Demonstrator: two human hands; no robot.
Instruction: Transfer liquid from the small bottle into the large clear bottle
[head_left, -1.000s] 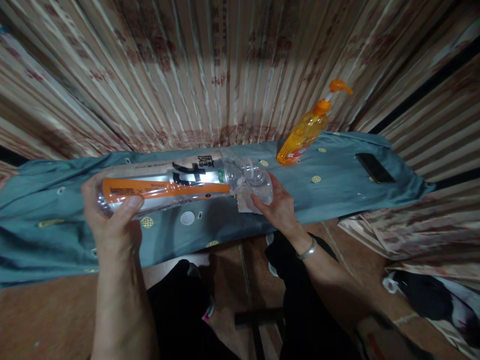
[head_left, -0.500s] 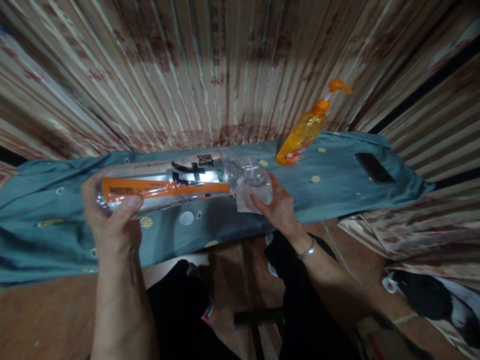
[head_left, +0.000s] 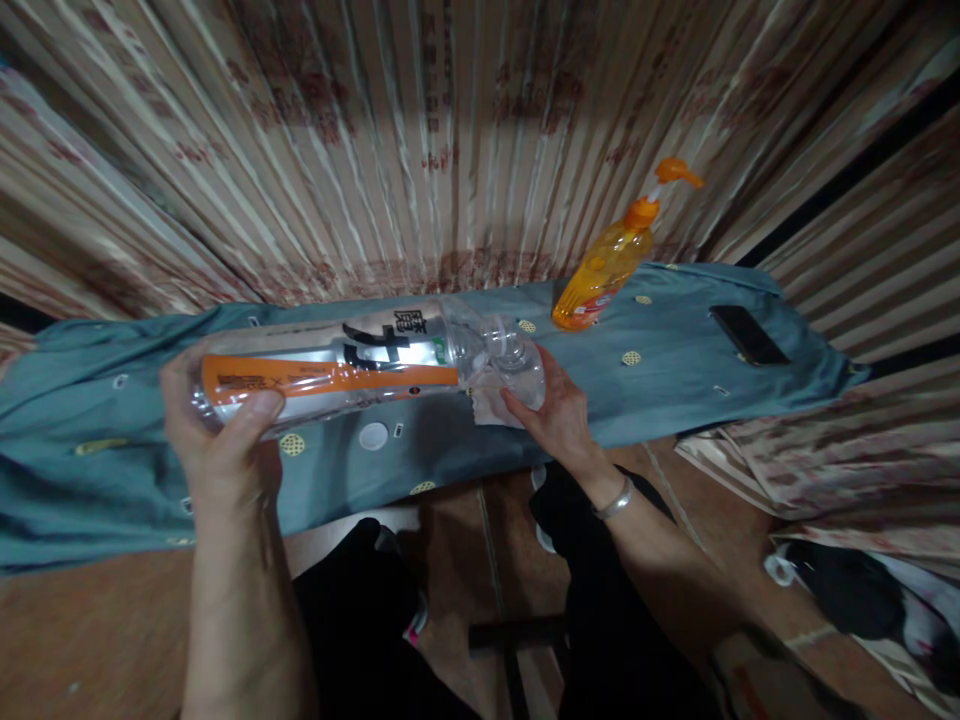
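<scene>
A large clear bottle (head_left: 330, 365) with an orange, silver and black label lies on its side above the cloth, its neck toward the right. My left hand (head_left: 225, 410) is wrapped round the bottle's base, thumb on the label. In my right hand (head_left: 551, 405) is a small clear plastic cup (head_left: 523, 372), gripped between thumb and fingers at the bottle's mouth. A pale piece of tissue (head_left: 495, 408) hangs beneath the neck, beside the cup. Whether any liquid is passing between bottle and cup is too unclear to tell.
A pump bottle (head_left: 606, 272) of orange liquid stands behind and right of my right hand. Farther right lies a black phone (head_left: 748, 335). A white round disc (head_left: 373, 436) rests on the teal cloth (head_left: 675, 360). Patterned curtains (head_left: 450, 150) hang behind and at the sides.
</scene>
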